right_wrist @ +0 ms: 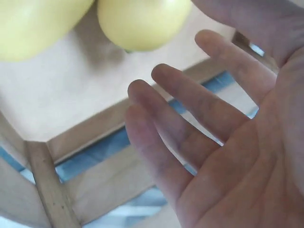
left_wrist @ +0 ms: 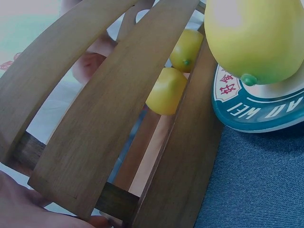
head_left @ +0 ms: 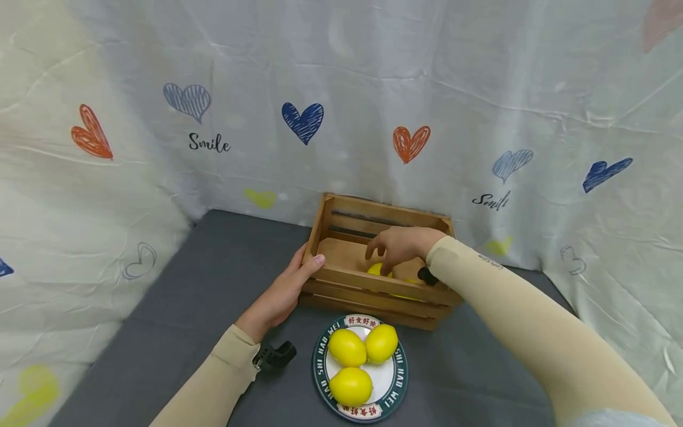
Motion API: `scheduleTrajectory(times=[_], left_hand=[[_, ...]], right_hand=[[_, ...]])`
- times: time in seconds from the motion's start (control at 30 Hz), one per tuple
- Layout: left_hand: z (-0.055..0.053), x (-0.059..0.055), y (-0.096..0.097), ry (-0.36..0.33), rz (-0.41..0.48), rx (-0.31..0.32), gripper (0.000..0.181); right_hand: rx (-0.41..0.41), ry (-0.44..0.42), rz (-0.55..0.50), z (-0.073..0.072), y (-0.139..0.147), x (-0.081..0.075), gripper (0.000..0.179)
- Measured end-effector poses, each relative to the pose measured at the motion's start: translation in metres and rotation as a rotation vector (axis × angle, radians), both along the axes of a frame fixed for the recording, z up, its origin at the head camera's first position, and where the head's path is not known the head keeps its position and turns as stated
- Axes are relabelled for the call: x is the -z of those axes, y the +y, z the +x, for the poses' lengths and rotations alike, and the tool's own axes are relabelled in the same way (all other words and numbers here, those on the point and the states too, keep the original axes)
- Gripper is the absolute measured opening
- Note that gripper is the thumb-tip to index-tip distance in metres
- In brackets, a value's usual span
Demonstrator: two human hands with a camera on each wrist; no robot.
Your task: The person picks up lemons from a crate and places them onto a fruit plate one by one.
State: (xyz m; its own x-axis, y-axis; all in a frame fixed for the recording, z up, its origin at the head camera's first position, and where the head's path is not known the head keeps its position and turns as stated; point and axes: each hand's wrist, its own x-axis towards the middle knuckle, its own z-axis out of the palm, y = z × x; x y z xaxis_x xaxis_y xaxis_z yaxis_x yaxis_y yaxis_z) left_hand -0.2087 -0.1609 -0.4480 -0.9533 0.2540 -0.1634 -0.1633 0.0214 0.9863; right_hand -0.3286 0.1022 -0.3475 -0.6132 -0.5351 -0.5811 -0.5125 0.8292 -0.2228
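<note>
A slatted wooden crate (head_left: pixel 373 304) stands at the back of the table, with two lemons (left_wrist: pixel 166 92) showing inside it through the slats. My left hand (head_left: pixel 278 295) grips the crate's left end, thumb over the top edge. Inside the crate, my right hand (head_left: pixel 401 244) hangs above the lemons with its fingers spread and loosely bent. The right wrist view shows nothing in that palm, and the lemons (right_wrist: pixel 142 23) lie beyond the fingertips. From the head view, the front slats partly hide the lemons.
Just in front of the crate is a round plate (head_left: pixel 322 379) with a green lettered rim, bearing three lemons (head_left: pixel 350 386). A dark grey cloth (head_left: pixel 213 284) covers the table. Behind the crate hangs a white curtain (head_left: pixel 352 77) printed with hearts.
</note>
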Motion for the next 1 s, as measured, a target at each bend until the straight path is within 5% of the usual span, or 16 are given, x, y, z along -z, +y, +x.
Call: scheduleTrajectory(times=[0.63, 1.0], left_hand=[[-0.001, 0.001, -0.001, -0.003, -0.007, 0.003, 0.097], [-0.001, 0.003, -0.002, -0.001, -0.020, 0.009, 0.100]], right_hand=[[-0.054, -0.058, 0.109, 0.000, -0.016, 0.022, 0.059], [-0.089, -0.048, 0.131, -0.002, -0.018, 0.022, 0.053]])
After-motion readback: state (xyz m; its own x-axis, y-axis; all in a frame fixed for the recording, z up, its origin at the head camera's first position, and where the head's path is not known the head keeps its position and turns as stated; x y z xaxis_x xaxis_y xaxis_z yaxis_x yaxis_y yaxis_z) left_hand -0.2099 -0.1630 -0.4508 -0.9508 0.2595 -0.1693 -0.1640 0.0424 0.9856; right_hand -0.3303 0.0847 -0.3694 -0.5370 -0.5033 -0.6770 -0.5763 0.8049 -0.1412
